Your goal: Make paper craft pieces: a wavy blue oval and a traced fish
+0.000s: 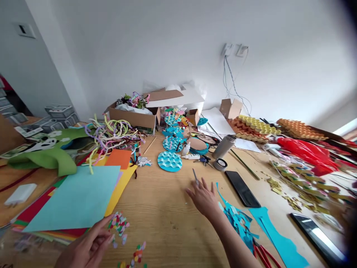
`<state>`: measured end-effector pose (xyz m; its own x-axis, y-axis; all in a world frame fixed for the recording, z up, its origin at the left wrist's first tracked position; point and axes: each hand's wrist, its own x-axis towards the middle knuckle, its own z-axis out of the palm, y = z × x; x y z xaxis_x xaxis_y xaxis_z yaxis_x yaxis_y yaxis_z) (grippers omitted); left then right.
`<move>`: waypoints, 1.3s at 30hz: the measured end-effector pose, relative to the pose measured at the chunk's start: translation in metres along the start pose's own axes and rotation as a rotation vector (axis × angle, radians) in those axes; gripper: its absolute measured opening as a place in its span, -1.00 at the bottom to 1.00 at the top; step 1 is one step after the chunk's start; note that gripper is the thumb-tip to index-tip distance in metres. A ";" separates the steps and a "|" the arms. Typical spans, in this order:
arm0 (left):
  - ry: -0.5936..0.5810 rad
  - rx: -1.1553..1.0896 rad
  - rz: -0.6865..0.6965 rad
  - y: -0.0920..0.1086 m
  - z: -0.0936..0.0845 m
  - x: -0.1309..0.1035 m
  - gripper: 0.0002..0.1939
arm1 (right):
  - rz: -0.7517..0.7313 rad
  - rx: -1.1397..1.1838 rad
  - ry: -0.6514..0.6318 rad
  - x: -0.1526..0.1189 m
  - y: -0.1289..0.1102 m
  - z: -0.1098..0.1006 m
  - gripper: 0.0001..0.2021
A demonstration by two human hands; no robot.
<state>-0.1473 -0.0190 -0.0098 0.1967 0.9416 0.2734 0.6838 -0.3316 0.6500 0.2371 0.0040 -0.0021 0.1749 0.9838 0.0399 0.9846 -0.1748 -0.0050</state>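
While the left hand point(89, 241) curls by the confetti point(119, 223), can't tell if pinching any, the right hand point(205, 197) splays loose at a thin stick point(195, 175), light touch probably suits such tiny bits

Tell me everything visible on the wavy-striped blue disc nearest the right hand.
The wavy-striped blue disc is roughly round and looks like paper or card, with paler wavy bands across it. It lies flat on the wooden table, left of the lying white bottle and in front of similar decorated discs; contact with those is unclear. The right hand is apart from it.
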 end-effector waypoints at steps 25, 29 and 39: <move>0.179 0.223 -0.199 0.021 -0.064 -0.019 -0.61 | -0.418 0.079 0.018 0.000 -0.133 0.027 -0.37; 0.189 0.256 -0.179 0.011 -0.061 -0.019 -0.63 | -0.292 -0.057 0.089 -0.037 -0.062 0.040 -0.25; 0.225 0.390 0.043 -0.002 -0.054 -0.011 -0.74 | -0.076 -0.154 0.224 -0.094 0.029 0.051 -0.15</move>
<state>-0.1890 -0.0323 0.0243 0.1022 0.8767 0.4700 0.9007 -0.2821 0.3304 0.2489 -0.0916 -0.0573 0.0784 0.9641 0.2539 0.9799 -0.1213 0.1581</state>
